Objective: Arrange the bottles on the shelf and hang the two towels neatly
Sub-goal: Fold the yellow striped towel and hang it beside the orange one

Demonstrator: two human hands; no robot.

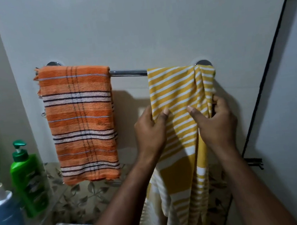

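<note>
at the far left the blue bottle [3,208] and the green pump bottle [29,174] stand upright side by side on the glass shelf [50,214], so i judge the bottles need nothing more from me. next along, the orange towel [80,120] hangs flat over the left end of the rail [128,73], its edges fairly square, and i take it as the pattern to match. a bare stretch of rail shows between it and the yellow striped towel [175,90], which is draped over the right end but gathered into folds near the right bracket. my left hand [150,130] holds that towel's left edge, thumb pressed on the front and the other fingers tucked behind the cloth. my right hand [217,121] pinches the bunched right part, thumb in front, fingers [218,100] curled round the folds. to do this well i think i should hold the left edge steady as an anchor and draw the right hand out to the right and down, so the pleats open and the stripes run level. pulling too hard could drag the cloth off the rail, so gentle, even tension seems best. i'd spread it toward the bare rail rather than past the bracket, keep it apart from the orange towel, then check the hems; the lower ends drop out of sight, so i cannot tell if they are level.
</note>
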